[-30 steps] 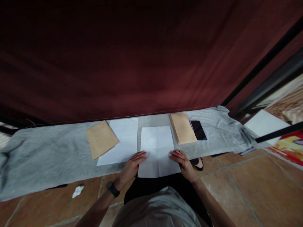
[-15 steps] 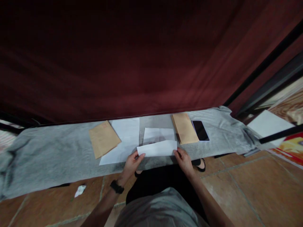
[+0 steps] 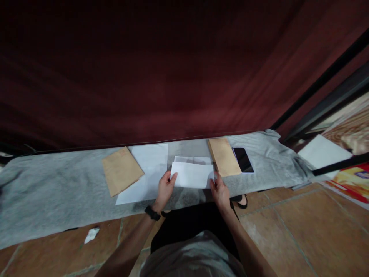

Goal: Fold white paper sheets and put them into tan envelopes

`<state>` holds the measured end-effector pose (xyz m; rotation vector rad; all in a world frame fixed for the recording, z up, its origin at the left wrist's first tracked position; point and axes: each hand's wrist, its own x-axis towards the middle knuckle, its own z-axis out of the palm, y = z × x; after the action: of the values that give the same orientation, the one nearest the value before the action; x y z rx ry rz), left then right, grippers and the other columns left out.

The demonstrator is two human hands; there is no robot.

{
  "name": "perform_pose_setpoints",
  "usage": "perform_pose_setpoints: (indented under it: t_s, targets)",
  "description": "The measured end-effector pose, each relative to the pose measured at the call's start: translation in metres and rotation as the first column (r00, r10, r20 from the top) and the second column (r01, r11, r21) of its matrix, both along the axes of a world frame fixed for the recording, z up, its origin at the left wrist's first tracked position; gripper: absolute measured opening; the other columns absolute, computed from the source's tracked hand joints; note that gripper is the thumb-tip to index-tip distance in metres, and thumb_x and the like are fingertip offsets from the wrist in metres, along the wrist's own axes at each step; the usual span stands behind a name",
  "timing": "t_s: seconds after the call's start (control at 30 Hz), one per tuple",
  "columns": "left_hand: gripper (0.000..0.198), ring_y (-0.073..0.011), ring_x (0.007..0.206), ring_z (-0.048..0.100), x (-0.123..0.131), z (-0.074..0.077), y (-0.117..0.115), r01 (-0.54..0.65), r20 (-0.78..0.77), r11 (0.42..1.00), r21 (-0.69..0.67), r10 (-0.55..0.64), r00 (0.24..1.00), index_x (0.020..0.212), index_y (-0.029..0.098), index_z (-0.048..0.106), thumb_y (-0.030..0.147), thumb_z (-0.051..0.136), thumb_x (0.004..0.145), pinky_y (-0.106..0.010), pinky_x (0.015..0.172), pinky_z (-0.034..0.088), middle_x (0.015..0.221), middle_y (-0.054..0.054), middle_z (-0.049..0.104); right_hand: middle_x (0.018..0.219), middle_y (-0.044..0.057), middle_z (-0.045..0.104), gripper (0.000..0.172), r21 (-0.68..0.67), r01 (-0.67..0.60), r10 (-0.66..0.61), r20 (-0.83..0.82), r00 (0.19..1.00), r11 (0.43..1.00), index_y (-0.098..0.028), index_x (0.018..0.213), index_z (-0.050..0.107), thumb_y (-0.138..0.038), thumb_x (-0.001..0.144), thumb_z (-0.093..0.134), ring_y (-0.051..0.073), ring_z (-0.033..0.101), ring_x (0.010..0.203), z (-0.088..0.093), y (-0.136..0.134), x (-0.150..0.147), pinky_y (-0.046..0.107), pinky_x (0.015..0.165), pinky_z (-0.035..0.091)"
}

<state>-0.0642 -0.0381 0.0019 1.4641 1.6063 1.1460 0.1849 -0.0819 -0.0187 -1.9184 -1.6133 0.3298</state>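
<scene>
A folded sheet of white paper (image 3: 192, 175) is held level between my two hands, above the grey cloth. My left hand (image 3: 166, 187) pinches its left edge, thumb on top. At the right edge my right hand (image 3: 220, 192) grips it between thumb and fingers. Behind it lies another creased white paper (image 3: 191, 159), partly hidden by the held one. To the left, a brown envelope (image 3: 122, 171) rests over larger white sheets (image 3: 152, 161). Just beyond my right hand is a stack of brown envelopes (image 3: 225, 156).
A phone (image 3: 243, 159) lies right of the envelope stack. Grey cloth (image 3: 66, 181) covers the long narrow surface, with a dark red curtain (image 3: 184, 77) behind it. A black bar (image 3: 323, 79) slants at right. A crumpled white scrap (image 3: 92, 234) is on the tiled floor.
The held paper has tipped to show a taller face and now covers more of the creased paper behind. Both hands have moved slightly upward with it, and the view has shifted a little.
</scene>
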Motion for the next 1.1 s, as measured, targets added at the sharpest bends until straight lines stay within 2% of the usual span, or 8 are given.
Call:
perform_pose_setpoints:
  t_s: [0.07,0.17,0.27,0.37,0.47,0.73,0.9,1.1]
  targets:
    - [0.031,-0.0118,0.059,0.045,0.001,-0.005,0.007,-0.033,-0.084,0.999,-0.005,0.032,0.996,0.073,0.021,0.053,0.046,0.054,0.092,-0.022,0.056,0.036,0.062,0.006,0.047,0.096,0.011,0.076,0.048,0.015,0.004,-0.005,0.079,0.997,1.000,-0.016,0.143,0.047,-0.039,0.102,0.037,0.023,0.072,0.082,0.000,0.004,-0.002,0.032,0.076,0.053]
    - [0.025,-0.0140,0.060,0.053,0.002,-0.007,0.016,-0.064,-0.335,0.997,-0.050,0.043,0.941,0.084,0.020,0.061,0.041,0.053,0.095,-0.023,0.058,0.037,0.065,0.003,0.056,0.100,0.016,0.075,0.045,0.017,-0.003,0.000,0.179,0.984,1.000,-0.014,0.141,0.048,-0.033,0.102,0.037,0.024,0.072,0.086,0.001,0.012,-0.006,0.034,0.083,0.051]
    - [0.026,-0.0183,0.068,0.064,0.005,0.000,0.022,-0.103,-0.602,0.986,-0.133,0.003,0.799,0.102,0.019,0.066,0.039,0.050,0.099,-0.025,0.062,0.038,0.073,-0.003,0.067,0.105,0.017,0.075,0.039,-0.017,0.020,-0.015,0.235,0.972,1.000,-0.016,0.135,0.054,-0.030,0.102,0.037,0.025,0.072,0.087,0.004,0.021,-0.011,0.036,0.085,0.050]
    - [0.034,-0.0225,0.076,0.069,0.009,0.006,0.027,-0.138,-0.737,0.975,-0.172,-0.034,0.675,0.116,0.018,0.065,0.040,0.044,0.102,-0.027,0.064,0.041,0.082,-0.010,0.073,0.101,0.018,0.076,0.039,-0.064,0.071,-0.051,0.272,0.961,0.995,-0.016,0.132,0.056,-0.033,0.103,0.036,0.026,0.073,0.083,0.006,0.029,-0.015,0.038,0.083,0.050]
    - [0.038,-0.0241,0.080,0.071,0.012,0.007,0.034,-0.151,-0.779,0.969,-0.195,-0.059,0.624,0.121,0.018,0.064,0.042,0.040,0.103,-0.028,0.067,0.044,0.087,-0.012,0.075,0.098,0.020,0.075,0.040,-0.063,0.068,-0.048,0.279,0.959,0.996,-0.013,0.130,0.057,-0.032,0.103,0.035,0.028,0.072,0.086,0.006,0.034,-0.018,0.040,0.085,0.049]
    - [0.044,-0.0257,0.080,0.073,0.019,0.005,0.041,-0.157,-0.816,0.968,-0.196,-0.073,0.573,0.121,0.016,0.065,0.045,0.037,0.103,-0.029,0.067,0.046,0.084,-0.014,0.074,0.089,0.016,0.072,0.035,-0.020,0.053,-0.043,0.352,0.935,0.998,-0.016,0.125,0.061,-0.027,0.102,0.037,0.027,0.067,0.089,0.006,0.032,-0.023,0.042,0.086,0.047]
    - [0.045,-0.0270,0.080,0.073,0.022,0.010,0.040,-0.146,-0.822,0.966,-0.214,-0.097,0.562,0.122,0.016,0.064,0.045,0.035,0.104,-0.030,0.069,0.046,0.085,-0.015,0.075,0.109,0.022,0.066,0.043,0.020,0.027,-0.032,0.316,0.948,0.999,-0.014,0.139,0.053,-0.028,0.100,0.040,0.033,0.061,0.101,0.018,0.025,-0.033,0.049,0.090,0.045]
    - [0.045,-0.0268,0.084,0.073,0.022,0.011,0.044,-0.130,-0.814,0.965,-0.227,-0.115,0.569,0.124,0.017,0.063,0.046,0.035,0.104,-0.030,0.070,0.047,0.088,-0.015,0.075,0.155,0.019,0.041,0.051,0.044,-0.230,0.214,0.239,0.947,0.972,-0.016,0.151,0.040,-0.034,0.103,0.039,0.036,0.037,0.141,0.013,0.036,-0.051,0.058,0.114,0.028]
